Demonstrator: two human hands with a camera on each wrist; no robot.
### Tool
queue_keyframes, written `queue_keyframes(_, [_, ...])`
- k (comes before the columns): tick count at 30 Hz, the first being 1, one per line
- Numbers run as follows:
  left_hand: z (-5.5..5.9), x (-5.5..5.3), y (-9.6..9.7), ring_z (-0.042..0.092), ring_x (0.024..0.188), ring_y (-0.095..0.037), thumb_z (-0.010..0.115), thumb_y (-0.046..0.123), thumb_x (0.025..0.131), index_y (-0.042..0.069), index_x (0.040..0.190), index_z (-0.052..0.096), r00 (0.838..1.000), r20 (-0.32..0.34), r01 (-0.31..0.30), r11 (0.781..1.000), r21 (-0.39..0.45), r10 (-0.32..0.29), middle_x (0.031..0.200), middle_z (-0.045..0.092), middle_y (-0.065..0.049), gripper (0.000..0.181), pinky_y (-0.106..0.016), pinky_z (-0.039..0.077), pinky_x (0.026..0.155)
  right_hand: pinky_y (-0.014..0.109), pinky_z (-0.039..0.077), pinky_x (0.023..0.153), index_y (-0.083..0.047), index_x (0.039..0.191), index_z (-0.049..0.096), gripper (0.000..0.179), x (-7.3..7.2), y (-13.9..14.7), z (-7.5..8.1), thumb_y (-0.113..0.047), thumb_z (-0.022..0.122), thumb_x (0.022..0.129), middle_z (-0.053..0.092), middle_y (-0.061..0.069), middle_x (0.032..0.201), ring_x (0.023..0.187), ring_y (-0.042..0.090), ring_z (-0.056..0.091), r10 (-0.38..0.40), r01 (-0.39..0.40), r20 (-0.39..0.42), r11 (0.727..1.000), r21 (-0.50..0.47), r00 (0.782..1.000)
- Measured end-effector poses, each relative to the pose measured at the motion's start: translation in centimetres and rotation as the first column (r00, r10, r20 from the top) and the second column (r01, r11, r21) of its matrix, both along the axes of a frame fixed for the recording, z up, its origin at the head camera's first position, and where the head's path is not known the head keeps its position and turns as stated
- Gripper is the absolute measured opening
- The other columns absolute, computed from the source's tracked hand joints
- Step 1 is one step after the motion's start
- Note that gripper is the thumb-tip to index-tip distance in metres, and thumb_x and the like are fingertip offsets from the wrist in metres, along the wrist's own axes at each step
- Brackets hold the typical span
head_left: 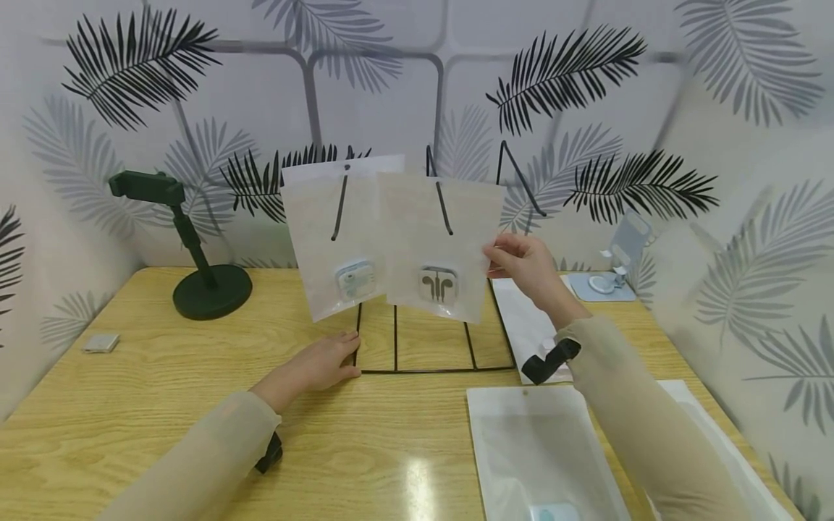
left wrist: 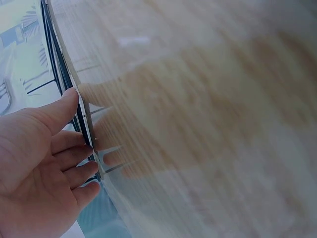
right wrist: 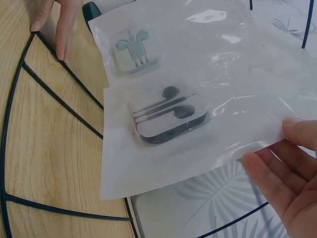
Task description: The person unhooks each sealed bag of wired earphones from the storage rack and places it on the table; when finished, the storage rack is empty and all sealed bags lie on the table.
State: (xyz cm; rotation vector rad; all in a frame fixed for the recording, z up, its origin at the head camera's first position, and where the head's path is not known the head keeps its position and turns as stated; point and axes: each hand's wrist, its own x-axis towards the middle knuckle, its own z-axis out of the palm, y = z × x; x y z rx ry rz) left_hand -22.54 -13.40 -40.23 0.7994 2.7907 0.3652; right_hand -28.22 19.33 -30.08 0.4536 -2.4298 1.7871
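Two white and clear plastic bags hang side by side on a black wire rack (head_left: 436,372). The right bag (head_left: 417,239) holds a square case of dark earphones (right wrist: 168,116); the left bag (head_left: 319,217) holds a case of light blue earphones (right wrist: 136,48). My right hand (head_left: 526,268) pinches the right edge of the dark-earphone bag between thumb and fingers. At the rack's front left corner, my left hand (head_left: 322,363) rests low on the table, its fairly straight fingers touching the base wire. A third hook (head_left: 521,177) on the right carries no bag.
A dark green phone stand (head_left: 210,289) is at the back left, near a small pale square item (head_left: 100,343). Another bag (head_left: 541,441) lies at the front right, with more packaging under my right arm. A light blue stand (head_left: 602,285) sits at the back right.
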Motion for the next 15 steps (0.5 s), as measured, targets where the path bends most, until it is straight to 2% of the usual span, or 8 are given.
queue_keyframes(15, [0.0,0.0,0.0,0.027,0.13,-0.039,0.057,0.023,0.093,-0.009,0.136,0.037,1.0,0.001,0.0,1.0,-0.003,0.0,0.141,0.032,-0.024,0.058,-0.048,0.026,0.105,0.034,0.055,0.068,0.012,0.103,0.06,0.02,1.3,0.3,0.4,-0.005,0.057,0.091,0.065,0.004,0.086,0.072,0.013,0.063,0.029,-0.029,-0.024,1.0,0.005,0.999])
